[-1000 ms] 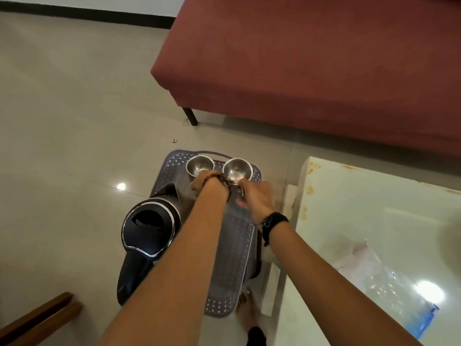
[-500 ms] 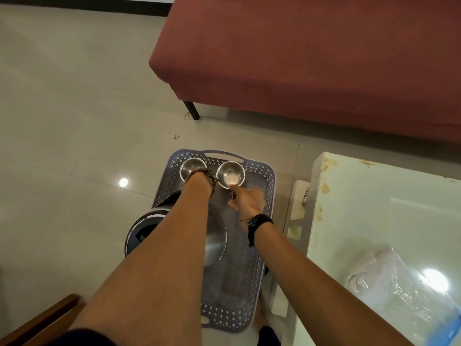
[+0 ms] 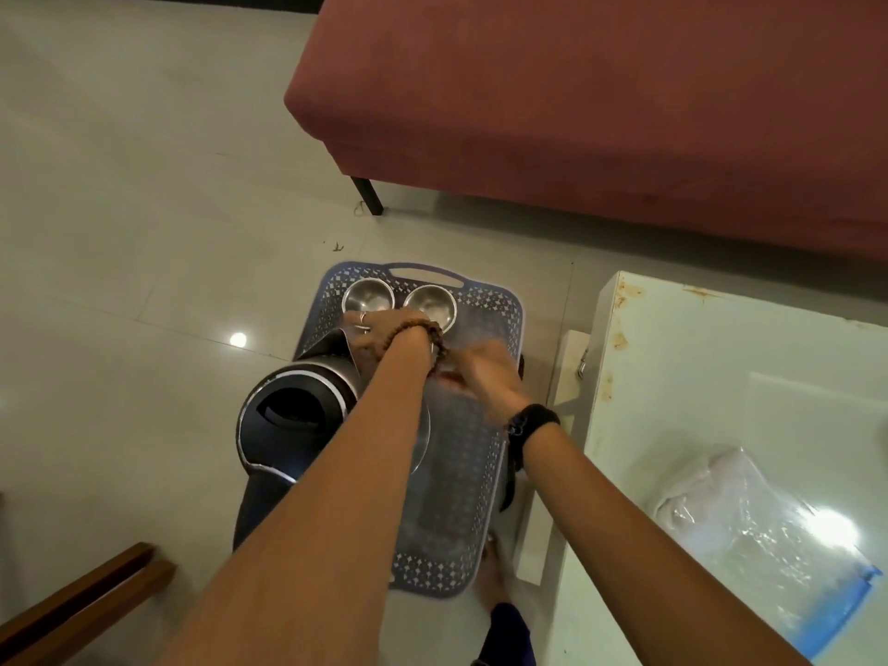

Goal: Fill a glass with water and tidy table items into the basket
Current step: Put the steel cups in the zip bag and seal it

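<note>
The basket (image 3: 485,454) lies on the floor, just beside the white tabletop (image 3: 721,377), with its long axis running away from the person. At its far end two steel cups (image 3: 367,295) stand upright side by side, touching or nearly touching, close under the handle slot. A dark kettle (image 3: 288,425) sits at the left edge of the basket, with its spout toward the cups.

Both arms reach forward and down over the basket. The left hand (image 3: 379,329) is the nearer one to the cups: it lies right at the near rim of the left cup, palm down, with a bead bracelet on the wrist. Its fingers are hidden under the back of the hand, so I cannot tell if it is closed on something or empty. The right hand (image 3: 485,372) is a little behind it, toward the person, above the basket floor and short of the right cup. It is blurred; the fingers look curled, but whether it holds a thing I cannot tell.

On the tabletop a clear plastic bag (image 3: 769,531) lies, well apart from both hands. I judge this item is not yet tidied, and the right arm is on its side
</note>
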### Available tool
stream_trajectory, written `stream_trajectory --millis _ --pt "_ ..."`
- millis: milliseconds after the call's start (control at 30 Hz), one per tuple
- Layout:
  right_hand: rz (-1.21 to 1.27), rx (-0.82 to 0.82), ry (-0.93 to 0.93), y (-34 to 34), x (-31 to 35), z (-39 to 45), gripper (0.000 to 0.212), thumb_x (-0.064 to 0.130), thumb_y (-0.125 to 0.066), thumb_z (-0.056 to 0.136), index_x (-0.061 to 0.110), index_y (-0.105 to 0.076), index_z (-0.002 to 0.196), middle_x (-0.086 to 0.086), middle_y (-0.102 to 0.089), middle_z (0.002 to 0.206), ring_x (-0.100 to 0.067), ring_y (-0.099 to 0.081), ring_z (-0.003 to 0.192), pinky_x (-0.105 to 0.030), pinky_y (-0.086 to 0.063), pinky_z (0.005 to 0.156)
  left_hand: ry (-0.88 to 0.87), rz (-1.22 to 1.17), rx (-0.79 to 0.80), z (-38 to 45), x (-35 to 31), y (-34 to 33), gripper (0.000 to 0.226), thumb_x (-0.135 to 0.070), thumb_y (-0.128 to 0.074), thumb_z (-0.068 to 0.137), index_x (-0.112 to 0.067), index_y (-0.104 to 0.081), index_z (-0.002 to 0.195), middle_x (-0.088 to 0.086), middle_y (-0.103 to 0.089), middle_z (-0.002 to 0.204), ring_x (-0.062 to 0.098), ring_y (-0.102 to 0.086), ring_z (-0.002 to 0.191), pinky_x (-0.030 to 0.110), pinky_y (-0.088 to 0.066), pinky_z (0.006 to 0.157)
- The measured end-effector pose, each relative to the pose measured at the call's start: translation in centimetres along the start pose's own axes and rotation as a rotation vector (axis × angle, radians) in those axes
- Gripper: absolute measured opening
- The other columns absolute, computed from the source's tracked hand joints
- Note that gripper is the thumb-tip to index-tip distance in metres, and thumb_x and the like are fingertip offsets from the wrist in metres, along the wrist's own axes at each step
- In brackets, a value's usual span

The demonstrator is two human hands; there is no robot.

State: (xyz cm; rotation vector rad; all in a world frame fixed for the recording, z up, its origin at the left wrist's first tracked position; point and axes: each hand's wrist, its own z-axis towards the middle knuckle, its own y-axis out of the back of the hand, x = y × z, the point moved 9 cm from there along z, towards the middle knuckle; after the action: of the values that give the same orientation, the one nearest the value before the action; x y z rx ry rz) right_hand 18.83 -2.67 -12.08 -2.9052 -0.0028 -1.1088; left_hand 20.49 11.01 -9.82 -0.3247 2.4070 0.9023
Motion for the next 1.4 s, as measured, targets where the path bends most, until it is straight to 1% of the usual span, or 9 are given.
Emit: stream_trajectory --millis 100,200,367,467,633,800,967,1233,1400 --pt "-0.067 0.0 0.156 3.4 1.0 -3.2 0.015 0.001 -0.054 0.09 -0.002 -0.067 0.084 -0.013 -0.068 0.08 -0.016 -0.066 0.064 -0.02 -0.056 0.063 -0.14 0.015 -0.113 -5.0 -1.7 0.1 0.055 -0.01 -0.039 0.094 -0.007 -0.013 0.143 0.015 -0.01 0.152 0.031 -0.034 0.13 0.032 -0.029 0.106" --pt "-0.065 -0.055 0.221 8.6 0.1 -6.4 0.015 0.004 -0.052 0.091 0.006 -0.067 0.087 -0.008 -0.067 0.078 -0.003 -0.064 0.052 -0.016 -0.053 0.053 -0.683 0.054 -0.106 -11.8 -2.6 -0.8 0.054 0.01 -0.042 0.082 -0.006 -0.034 0.133 0.015 -0.028 0.142 0.025 -0.05 0.109 0.017 -0.042 0.095" --pt "-0.129 -0.197 0.185 20.0 -5.1 -11.0 0.016 0.007 -0.053 0.089 0.009 -0.069 0.089 -0.004 -0.071 0.081 -0.014 -0.066 0.062 -0.02 -0.054 0.058 -1.044 0.477 0.392 -23.3 7.3 -9.3 0.041 0.005 -0.04 0.087 -0.01 -0.044 0.125 0.009 -0.043 0.132 0.024 -0.056 0.101 0.033 -0.051 0.087" --pt "-0.109 -0.287 0.138 27.5 -9.9 -13.2 0.014 0.007 -0.055 0.089 0.009 -0.069 0.09 -0.005 -0.072 0.082 -0.018 -0.067 0.065 -0.023 -0.055 0.062 -1.039 0.752 0.632 -27.8 14.9 -14.5 0.049 -0.004 -0.044 0.091 -0.019 -0.033 0.137 0.001 -0.025 0.151 0.018 -0.051 0.119 0.028 -0.046 0.098" --pt "-0.003 -0.44 0.031 38.7 -18.2 -16.5 0.011 0.008 -0.057 0.089 0.007 -0.068 0.089 -0.008 -0.069 0.084 -0.02 -0.065 0.073 -0.021 -0.054 0.062 -0.988 0.818 0.817 -32.2 22.2 -20.6 0.05 -0.005 -0.047 0.09 -0.028 -0.037 0.134 -0.01 -0.015 0.154 0.011 -0.036 0.133 0.024 -0.044 0.098" --pt "0.085 -0.511 -0.107 44.7 -25.5 -16.4 0.016 0.011 -0.063 0.087 0.002 -0.064 0.1 -0.013 -0.066 0.095 -0.024 -0.063 0.084 -0.031 -0.053 0.075 -1.178 1.101 0.853 -33.8 26.6 -26.4 0.069 0.011 -0.04 0.086 -0.029 -0.028 0.141 -0.005 -0.006 0.157 0.017 -0.02 0.141 0.027 -0.028 0.112" --pt "0.123 -0.544 -0.153 43.2 -28.3 -14.7 0.026 0.013 -0.066 0.083 0.008 -0.058 0.108 -0.011 -0.064 0.101 -0.029 -0.062 0.099 -0.043 -0.051 0.092 -1.188 1.241 0.731 -33.6 29.4 -27.9 0.072 0.008 -0.042 0.086 -0.03 -0.019 0.143 -0.002 -0.001 0.157 0.022 -0.01 0.143 0.033 -0.023 0.114" --pt "0.524 -0.54 -0.165 40.0 -28.6 -12.9 0.03 0.012 -0.067 0.085 0.008 -0.052 0.111 -0.011 -0.061 0.105 -0.021 -0.063 0.088 -0.027 -0.052 0.073 -1.154 1.155 0.742 -33.2 29.1 -27.7 0.065 -0.003 -0.049 0.089 -0.024 -0.021 0.143 -0.005 -0.014 0.155 0.017 -0.019 0.141 0.029 -0.031 0.109" --pt "0.239 -0.56 -0.01 41.6 -25.4 -13.8 0.015 0.017 -0.067 0.084 0.006 -0.057 0.086 -0.002 -0.059 0.079 -0.016 -0.053 0.072 -0.011 -0.043 0.057 -0.839 0.675 0.911 -33.5 26.5 -27.1 0.049 0.003 -0.044 0.09 -0.016 -0.04 0.135 0.003 -0.038 0.145 0.02 -0.037 0.133 0.03 -0.03 0.111"
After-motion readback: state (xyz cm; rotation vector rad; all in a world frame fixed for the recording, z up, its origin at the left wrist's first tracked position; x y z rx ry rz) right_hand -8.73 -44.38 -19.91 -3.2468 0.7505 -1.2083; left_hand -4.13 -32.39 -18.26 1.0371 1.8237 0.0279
